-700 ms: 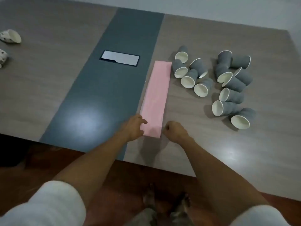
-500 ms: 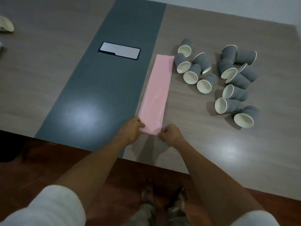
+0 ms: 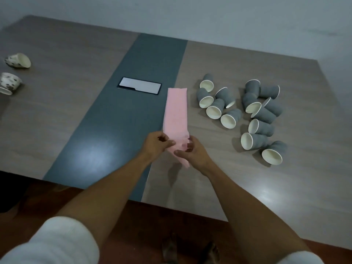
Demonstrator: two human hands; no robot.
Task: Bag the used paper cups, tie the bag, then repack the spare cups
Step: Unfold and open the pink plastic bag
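Both hands had the near end of the pink bag [image 3: 176,113] lifted a little off the tabletop [image 3: 285,187]. The left hand [image 3: 156,143] pinched one side and the right hand [image 3: 191,153] pinched the other. The rest of the bag lay flat. The gray cups [image 3: 253,111] lay tipped over just beside it, on the right.

We count twelve grey cups [image 3: 255,119] on their sides, all to the right of our hands: five nearer in one cluster [image 3: 215,103], seven farther right. Two spotted cups [image 3: 18,60] sit far to the left of our left hand [image 3: 155,144]. One pink bag [image 3: 176,113] runs ahead from between both hands. One phone [image 3: 140,88] lies ahead, slightly left.
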